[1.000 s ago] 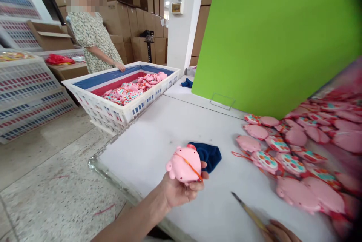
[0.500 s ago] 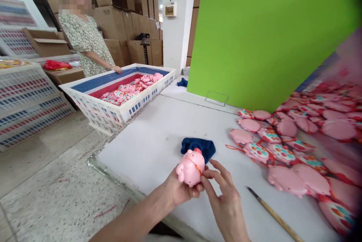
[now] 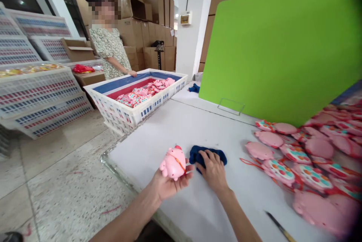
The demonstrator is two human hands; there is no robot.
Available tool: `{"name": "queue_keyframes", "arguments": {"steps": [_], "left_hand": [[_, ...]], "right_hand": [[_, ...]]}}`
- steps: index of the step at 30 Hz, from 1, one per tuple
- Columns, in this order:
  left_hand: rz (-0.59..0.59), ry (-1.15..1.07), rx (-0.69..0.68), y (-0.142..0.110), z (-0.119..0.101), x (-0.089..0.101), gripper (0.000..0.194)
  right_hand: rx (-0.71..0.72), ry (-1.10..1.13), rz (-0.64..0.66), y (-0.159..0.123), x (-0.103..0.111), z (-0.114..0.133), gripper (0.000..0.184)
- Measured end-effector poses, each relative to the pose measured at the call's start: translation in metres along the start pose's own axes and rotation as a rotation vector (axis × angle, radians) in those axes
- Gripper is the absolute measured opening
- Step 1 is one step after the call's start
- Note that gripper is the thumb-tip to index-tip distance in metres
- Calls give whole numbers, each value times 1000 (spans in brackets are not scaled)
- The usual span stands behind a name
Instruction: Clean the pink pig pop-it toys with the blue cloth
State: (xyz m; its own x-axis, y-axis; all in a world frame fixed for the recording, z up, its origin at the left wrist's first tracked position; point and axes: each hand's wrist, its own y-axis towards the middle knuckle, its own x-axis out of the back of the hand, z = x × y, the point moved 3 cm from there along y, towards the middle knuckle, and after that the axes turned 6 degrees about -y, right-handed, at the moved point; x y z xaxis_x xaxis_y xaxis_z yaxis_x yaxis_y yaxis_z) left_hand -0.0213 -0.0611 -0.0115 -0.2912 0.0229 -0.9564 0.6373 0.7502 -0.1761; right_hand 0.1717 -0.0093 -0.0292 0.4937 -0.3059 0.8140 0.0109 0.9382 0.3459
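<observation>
A pink animal-shaped plastic toy (image 3: 173,163) with an orange cord around it rests in my left hand (image 3: 171,186), whose fingers curl up under and beside it. Just to the right, my right hand (image 3: 212,172) reaches over a dark blue cloth (image 3: 220,155) lying on the white table. Its fingers are bent down onto the cloth and grip it; the thumb is on the near side. The cloth is bunched, and part of it is hidden under the fingers.
Many pink toys (image 3: 279,172) with red cords lie on the table's right side, near a brush (image 3: 279,227). A green board (image 3: 271,53) stands behind them. At the far left a person (image 3: 111,51) rests a hand on a white basket (image 3: 132,115) of similar toys.
My right hand has left the toy's cord and moved onto the blue cloth. The toy stays in my left hand, now further left. The camera view has shifted left.
</observation>
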Motion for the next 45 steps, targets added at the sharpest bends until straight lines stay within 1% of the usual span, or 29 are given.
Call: {"name": "queue_keyframes", "arguments": {"steps": [1, 2, 4, 6, 7, 8, 9, 10, 11, 12, 14, 16, 18, 20, 22, 23, 24, 26, 27, 29, 31, 32, 34, 35, 36, 39, 41, 43, 45], "left_hand": [[1, 3, -15, 1, -1, -1, 31], [-9, 8, -28, 3, -1, -2, 29], [-83, 9, -44, 9, 3, -3, 27], [-196, -10, -66, 18, 14, -4, 23], [-243, -25, -81, 23, 22, -5, 20], [-276, -42, -93, 28, 29, -7, 19], [-293, -55, -102, 32, 36, -8, 18], [-300, -65, -109, 35, 42, -9, 16], [-307, -72, -115, 37, 45, -9, 15], [-318, -77, -121, 38, 46, -8, 14], [-344, -73, -136, 38, 42, -3, 14], [-382, -59, -146, 36, 35, 3, 14], [-417, -48, -157, 35, 32, 4, 16], [-417, 1, -272, 33, 34, -2, 18], [-375, 113, -437, 29, 38, -13, 20], [-349, 194, -485, 26, 40, -18, 23], [-326, 286, -490, 22, 42, -23, 28], [-292, 502, -396, 14, 41, -28, 39], [-284, 621, -352, 9, 37, -29, 43], [-285, 818, -318, 4, 24, -28, 49], [-252, 900, -300, 4, 13, -27, 54], [-212, 906, -273, 6, 10, -27, 54], [-114, 897, -224, 12, 12, -30, 47], [-83, 886, -220, 15, 14, -32, 43], [-78, 871, -233, 17, 16, -34, 41], [-160, 788, -301, 21, 23, -36, 43], [-196, 729, -308, 23, 27, -37, 47], [-204, 687, -293, 25, 30, -37, 49], [-214, 675, -269, 27, 33, -36, 49]], "right_hand": [[-18, 14, -13, -1, 1, -1, 26], [-47, 27, -31, -5, 6, -2, 24], [-119, 50, -66, -20, 24, 4, 28], [-159, 92, -91, -39, 42, 25, 29], [-168, 177, -121, -49, 49, 39, 27], [-139, 247, -139, -56, 53, 55, 26], [-75, 273, -146, -61, 53, 70, 24], [-22, 275, -171, -64, 52, 81, 23], [-9, 276, -173, -65, 49, 84, 21], [-11, 263, -163, -65, 46, 82, 21], [-56, 189, -133, -64, 42, 63, 25], [-78, 75, -142, -67, 44, 41, 35], [-111, 49, -170, -77, 48, 30, 43], [-231, 197, -128, -87, 49, 32, 48], [-385, 439, -54, -95, 46, 43, 51], [-450, 551, -37, -96, 44, 49, 52], [-495, 645, -36, -95, 44, 53, 53], [-541, 757, -54, -89, 46, 57, 50], [-544, 777, -55, -85, 49, 55, 49], [-524, 783, -29, -79, 56, 51, 48], [-497, 778, 8, -76, 63, 47, 46], [-487, 779, 24, -76, 65, 46, 45], [-471, 784, 44, -76, 67, 44, 43], [-471, 794, 49, -77, 66, 42, 43], [-479, 814, 58, -77, 65, 41, 45], [-541, 923, 59, -79, 58, 36, 52], [-559, 973, 35, -79, 55, 36, 54], [-530, 961, -10, -77, 55, 41, 53], [-494, 929, -42, -73, 57, 46, 48]]}}
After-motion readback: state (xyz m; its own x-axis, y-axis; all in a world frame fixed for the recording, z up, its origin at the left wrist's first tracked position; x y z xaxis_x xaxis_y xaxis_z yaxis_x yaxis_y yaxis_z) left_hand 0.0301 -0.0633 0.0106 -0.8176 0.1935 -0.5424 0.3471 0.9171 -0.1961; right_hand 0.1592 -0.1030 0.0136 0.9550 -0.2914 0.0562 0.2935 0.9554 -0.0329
